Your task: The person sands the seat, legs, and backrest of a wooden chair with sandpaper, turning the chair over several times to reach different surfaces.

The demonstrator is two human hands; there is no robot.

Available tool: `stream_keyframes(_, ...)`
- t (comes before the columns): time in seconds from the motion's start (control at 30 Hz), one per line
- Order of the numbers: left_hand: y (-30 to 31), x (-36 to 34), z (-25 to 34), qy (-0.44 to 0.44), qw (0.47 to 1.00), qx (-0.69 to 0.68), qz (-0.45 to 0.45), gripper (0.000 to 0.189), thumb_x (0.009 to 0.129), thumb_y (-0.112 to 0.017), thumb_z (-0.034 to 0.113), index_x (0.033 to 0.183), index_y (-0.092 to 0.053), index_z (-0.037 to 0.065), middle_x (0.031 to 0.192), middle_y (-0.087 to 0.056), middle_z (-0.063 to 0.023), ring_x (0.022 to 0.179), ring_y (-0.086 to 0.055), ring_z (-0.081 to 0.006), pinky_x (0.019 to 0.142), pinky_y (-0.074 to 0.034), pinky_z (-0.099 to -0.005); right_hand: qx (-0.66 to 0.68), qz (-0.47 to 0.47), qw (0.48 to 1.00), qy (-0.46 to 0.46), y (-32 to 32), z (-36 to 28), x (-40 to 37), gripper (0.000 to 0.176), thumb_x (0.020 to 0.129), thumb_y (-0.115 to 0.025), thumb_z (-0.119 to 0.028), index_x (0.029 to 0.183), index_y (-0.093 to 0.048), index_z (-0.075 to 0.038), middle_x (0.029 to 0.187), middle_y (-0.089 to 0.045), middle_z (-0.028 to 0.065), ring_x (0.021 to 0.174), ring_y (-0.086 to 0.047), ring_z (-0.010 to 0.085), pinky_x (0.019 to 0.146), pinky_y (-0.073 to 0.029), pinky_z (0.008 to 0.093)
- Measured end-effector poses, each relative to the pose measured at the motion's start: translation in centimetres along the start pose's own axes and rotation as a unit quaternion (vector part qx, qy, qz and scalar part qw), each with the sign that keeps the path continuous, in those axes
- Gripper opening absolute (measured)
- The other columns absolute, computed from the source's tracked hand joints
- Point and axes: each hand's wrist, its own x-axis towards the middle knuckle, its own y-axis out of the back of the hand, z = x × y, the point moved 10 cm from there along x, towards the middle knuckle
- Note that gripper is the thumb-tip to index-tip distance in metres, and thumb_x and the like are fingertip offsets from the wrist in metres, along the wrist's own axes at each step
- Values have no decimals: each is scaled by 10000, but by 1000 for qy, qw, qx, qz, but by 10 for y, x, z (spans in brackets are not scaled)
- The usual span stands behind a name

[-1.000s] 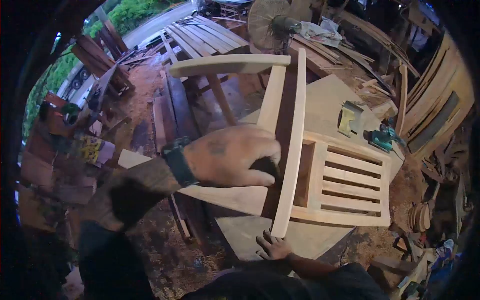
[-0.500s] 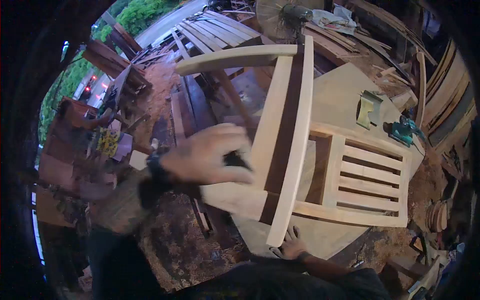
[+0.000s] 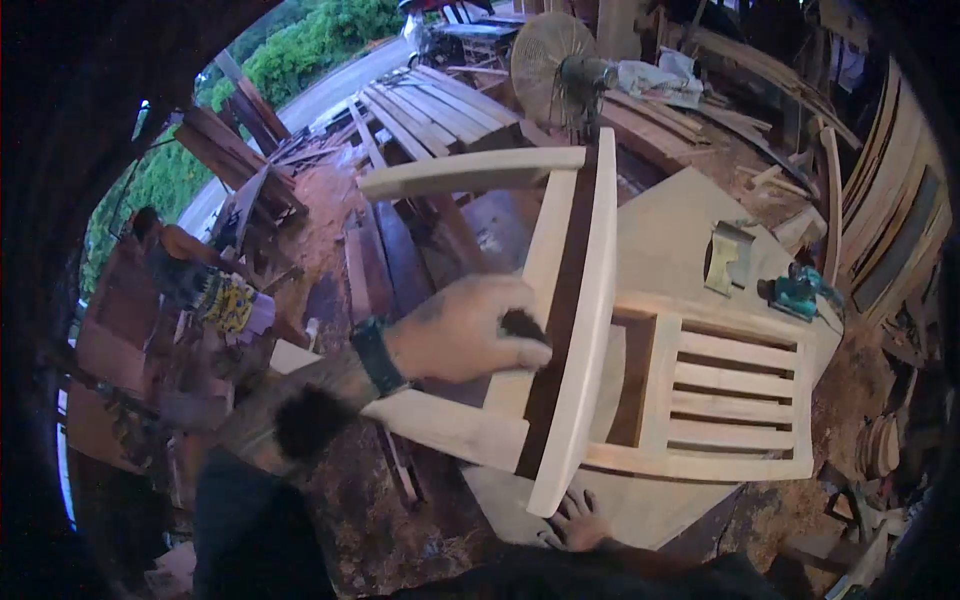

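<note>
Compared with half a second ago, your left hand (image 3: 475, 330) has come closer to the long curved bar (image 3: 590, 320) of the wooden chair (image 3: 660, 395), while your right hand (image 3: 583, 522) stays at the near end of this bar. The left hand is half open, the fingers bent, with a dark gap between thumb and fingertips; I cannot tell if it holds something. The right hand has its fingers apart; I cannot tell if it grips the bar.

The chair lies on the tabletop (image 3: 660, 215), its bar between your left hand and its slatted part. The chair's left side goes out past the tabletop edge, and its near right corner also. Bare tabletop is on the chair's far side, before the metal plate (image 3: 728, 260) and the green power tool (image 3: 797, 292), and a narrower strip on its near side.
</note>
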Motion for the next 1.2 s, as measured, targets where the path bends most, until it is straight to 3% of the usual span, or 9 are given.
stream_keyframes(0.13,64,58,-48,12,970,159,183,289,881,-774,305,959,-704,36,987,-683,-175,975,-675,-383,854,-528,-487,7,-8,1000,5,11,-1,-1,710,1057,-381,-647,1617,-417,-213,1646,-405,233,1565,-296,451,1256,-141,675)
stream_keyframes(0.2,93,83,-51,-102,917,243,300,286,866,-742,320,974,-710,56,961,-677,-165,950,-666,-401,844,-527,-508,9,-14,1000,2,14,0,-1,729,1053,-368,-665,1609,-431,-197,1652,-394,235,1573,-288,439,1255,-139,684)
stream_keyframes(0.3,81,114,-45,-168,917,227,281,221,871,-683,204,1025,-735,55,939,-709,-177,917,-674,-417,823,-539,-505,24,-16,1000,-1,4,2,2,775,1041,-362,-698,1604,-445,-172,1661,-384,235,1588,-254,439,1257,-118,695)
stream_keyframes(0.4,45,131,-64,-83,946,245,194,248,910,-676,241,1042,-731,39,993,-730,-182,963,-693,-417,840,-544,-510,17,-21,1000,-3,3,3,0,770,1043,-365,-695,1618,-419,-185,1657,-391,235,1583,-266,446,1255,-122,697)
stream_keyframes(0.53,44,123,-59,-132,950,150,241,294,982,-654,292,1096,-743,36,1121,-749,-189,1079,-695,-398,921,-553,-490,34,-1,999,-4,3,2,0,764,1046,-370,-689,1635,-383,-203,1665,-381,237,1580,-272,454,1257,-124,694)
stream_keyframes(0.77,24,162,-69,-194,929,260,179,319,859,-616,161,1122,-763,57,1123,-736,-182,1077,-677,-402,963,-536,-484,25,-19,1000,-1,-1,3,0,732,1061,-345,-661,1640,-374,-214,1677,-356,230,1585,-263,442,1249,-114,707)
stream_keyframes(0.93,33,148,-68,-143,957,226,114,343,873,-637,151,1171,-755,30,1199,-740,-201,1136,-676,-407,1031,-529,-490,48,55,997,12,0,-1,-4,730,978,-559,-589,1587,-481,-194,1639,-401,269,1525,-331,484,1199,-189,733)
stream_keyframes(1.0,23,153,-64,-223,931,243,155,364,899,-646,136,1239,-728,36,1228,-727,-224,1183,-667,-401,1052,-520,-484,50,95,994,24,1,-7,-8,726,945,-627,-545,1561,-523,-176,1619,-424,287,1502,-357,495,1181,-211,736)
stream_keyframes(1.2,36,163,-61,-130,973,123,146,290,911,-655,93,1189,-613,22,1086,-711,-251,1060,-688,-446,903,-534,-524,56,102,993,23,3,-3,-6,727,948,-600,-552,1562,-510,-173,1583,-449,299,1502,-348,509,1188,-205,732)
